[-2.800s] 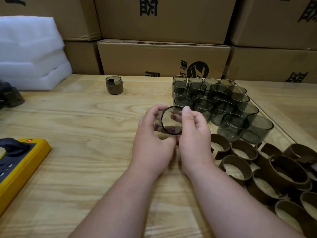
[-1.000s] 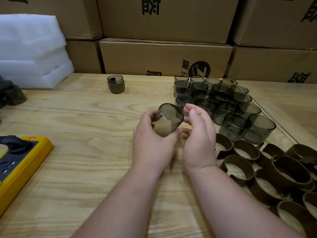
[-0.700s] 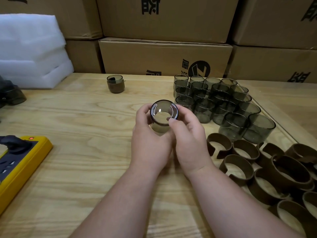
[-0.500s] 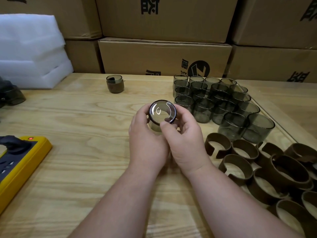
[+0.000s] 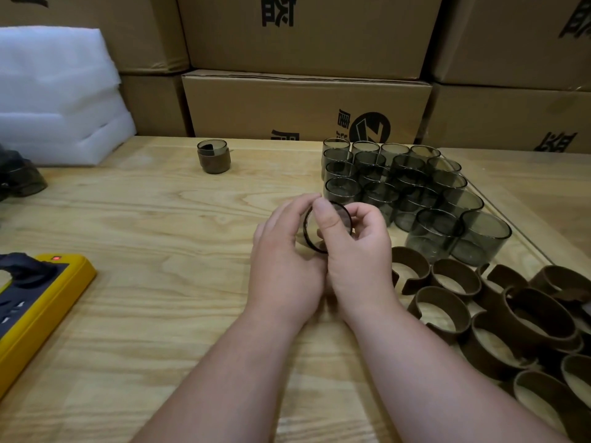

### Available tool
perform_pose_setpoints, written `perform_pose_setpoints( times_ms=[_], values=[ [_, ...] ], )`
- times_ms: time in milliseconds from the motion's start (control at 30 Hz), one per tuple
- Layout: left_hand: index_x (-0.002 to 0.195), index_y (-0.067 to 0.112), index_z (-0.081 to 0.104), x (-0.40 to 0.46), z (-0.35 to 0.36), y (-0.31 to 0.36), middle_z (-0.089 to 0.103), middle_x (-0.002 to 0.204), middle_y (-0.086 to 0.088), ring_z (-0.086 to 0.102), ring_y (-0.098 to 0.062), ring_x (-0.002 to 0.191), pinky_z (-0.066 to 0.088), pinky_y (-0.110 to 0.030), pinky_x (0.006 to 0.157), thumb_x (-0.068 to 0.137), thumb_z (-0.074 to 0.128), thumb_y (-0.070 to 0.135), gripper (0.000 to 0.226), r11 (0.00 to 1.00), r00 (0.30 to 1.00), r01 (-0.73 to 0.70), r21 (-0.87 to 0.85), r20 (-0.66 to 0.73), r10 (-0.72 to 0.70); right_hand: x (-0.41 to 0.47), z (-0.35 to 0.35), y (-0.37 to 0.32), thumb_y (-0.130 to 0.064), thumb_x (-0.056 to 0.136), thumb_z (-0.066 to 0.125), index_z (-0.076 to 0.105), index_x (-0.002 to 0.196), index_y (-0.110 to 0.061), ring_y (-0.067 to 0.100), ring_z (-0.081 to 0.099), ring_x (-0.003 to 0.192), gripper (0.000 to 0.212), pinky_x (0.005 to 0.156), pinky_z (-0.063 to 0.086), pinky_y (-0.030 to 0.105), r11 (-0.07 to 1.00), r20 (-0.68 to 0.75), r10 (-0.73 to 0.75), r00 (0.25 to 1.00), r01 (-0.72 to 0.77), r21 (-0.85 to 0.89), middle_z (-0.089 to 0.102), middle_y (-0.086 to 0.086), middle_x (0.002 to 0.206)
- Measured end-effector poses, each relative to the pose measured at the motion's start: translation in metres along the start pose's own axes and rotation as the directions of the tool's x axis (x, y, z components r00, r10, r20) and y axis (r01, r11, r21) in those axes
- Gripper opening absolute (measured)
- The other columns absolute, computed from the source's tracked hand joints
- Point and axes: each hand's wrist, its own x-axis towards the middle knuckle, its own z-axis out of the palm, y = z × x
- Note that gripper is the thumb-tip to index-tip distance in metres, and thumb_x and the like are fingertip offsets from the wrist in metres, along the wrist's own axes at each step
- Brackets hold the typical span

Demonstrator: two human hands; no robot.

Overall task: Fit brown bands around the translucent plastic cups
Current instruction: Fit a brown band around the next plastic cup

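Tilted since before, cup (image 5: 329, 230) seemingly sits clamped between both hands' grip (image 5: 323, 238).

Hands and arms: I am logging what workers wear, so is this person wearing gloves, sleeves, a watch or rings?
No. The left hand and the right hand are bare, without gloves. Both forearms are uncovered to the picture's lower edge, so no sleeves show. No watch, wristband or ring is visible on wrists or fingers.

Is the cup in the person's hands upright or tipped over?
Tipped on its side. The cup, held between the left hand and right hand, shows its dark round rim facing the camera.
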Motion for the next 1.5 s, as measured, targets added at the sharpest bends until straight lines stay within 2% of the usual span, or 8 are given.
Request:
perform_pose_setpoints(
  times_ms=[133,267,400,867,1067,1167,1267,1500],
  values=[
    [0.126,0.056,0.054,-0.0008,-0.0004,0.0019,0.055,0.122,0.037,0.048,0.001,0.120,0.037,-0.014,0.104,0.066,0.072,-0.002,0.085,0.999,1.000,-0.013,0.033,0.024,0.012,0.0014,-0.0003,-0.0021,-0.058,0.080,0.067,0.064,0.097,-0.019,0.015,0.068,0.078,0.043,0.083,0.058,0.053,0.996,-0.056,0.044,0.997,-0.040,0.076,0.072,0.007,0.096],
    [0.127,0.055,0.052,0.0003,0.0006,-0.0006,0.061,0.123,0.028,0.053,-0.005,0.123,0.042,-0.023,0.106,0.068,0.077,0.002,0.083,1.000,0.999,0.023,0.004,0.022,-0.023,0.0016,0.0010,-0.0020,-0.043,0.092,0.058,0.068,0.089,-0.021,0.017,0.066,0.076,0.023,0.074,0.056,0.044,0.990,-0.077,0.054,0.996,-0.043,0.135,0.072,-0.007,0.076],
    [0.124,0.050,0.052,0.0015,0.0010,-0.0029,0.065,0.120,0.026,0.058,-0.001,0.115,0.037,-0.004,0.085,0.072,0.088,0.020,0.071,0.992,0.996,0.083,-0.095,-0.026,-0.086,0.0012,-0.0002,-0.0019,-0.020,0.102,0.053,0.072,0.089,-0.020,0.008,0.068,0.076,0.023,0.066,0.054,0.025,0.984,-0.037,0.037,0.999,-0.030,0.175,0.075,-0.006,0.082],
    [0.122,0.051,0.053,0.0020,-0.0003,-0.0047,0.068,0.117,0.024,0.061,-0.002,0.108,0.038,-0.005,0.078,0.063,0.078,0.033,0.066,0.983,0.996,0.084,-0.163,-0.027,-0.089,-0.0007,0.0014,0.0004,-0.026,0.077,0.076,0.066,0.112,-0.015,0.006,0.073,0.081,0.039,0.070,0.056,0.019,0.974,0.117,-0.068,0.991,0.040,0.225,0.074,0.005,0.104],
    [0.120,0.053,0.055,0.0012,0.0000,-0.0042,0.070,0.116,0.020,0.064,-0.013,0.115,0.053,-0.034,0.095,0.074,0.076,0.014,0.064,0.994,0.999,0.015,-0.104,0.034,-0.011,-0.0007,-0.0006,-0.0021,-0.032,0.072,0.084,0.068,0.111,-0.016,0.011,0.069,0.087,0.045,0.078,0.055,0.025,0.990,0.112,-0.120,0.987,0.110,0.087,0.075,0.001,0.102],
    [0.119,0.052,0.055,0.0004,0.0006,-0.0031,0.068,0.115,0.021,0.060,-0.008,0.116,0.045,-0.017,0.095,0.071,0.079,0.023,0.061,0.996,0.999,0.012,-0.092,0.053,-0.007,0.0001,-0.0013,-0.0029,-0.038,0.080,0.077,0.071,0.105,-0.017,0.005,0.071,0.081,0.033,0.073,0.055,0.021,0.991,0.058,-0.077,0.995,0.070,0.118,0.076,-0.008,0.090],
    [0.118,0.056,0.052,-0.0005,0.0005,-0.0012,0.066,0.118,0.024,0.057,-0.002,0.118,0.033,0.001,0.086,0.068,0.081,0.027,0.065,0.995,0.996,0.044,-0.089,0.075,-0.038,0.0002,-0.0014,-0.0032,-0.043,0.097,0.061,0.076,0.097,-0.019,0.016,0.074,0.083,0.028,0.073,0.060,0.032,0.994,0.013,-0.019,1.000,0.017,0.110,0.078,0.000,0.095],
    [0.126,0.041,0.058,0.0015,-0.0017,0.0033,0.067,0.118,0.024,0.059,0.007,0.111,0.041,-0.004,0.082,0.065,0.079,0.039,0.065,0.978,0.992,0.096,-0.188,0.099,-0.078,-0.0011,-0.0032,-0.0057,-0.029,0.111,0.038,0.076,0.097,-0.014,0.005,0.073,0.080,0.043,0.067,0.054,0.015,0.987,-0.005,-0.009,1.000,0.010,0.162,0.078,-0.005,0.084]
  ],
)
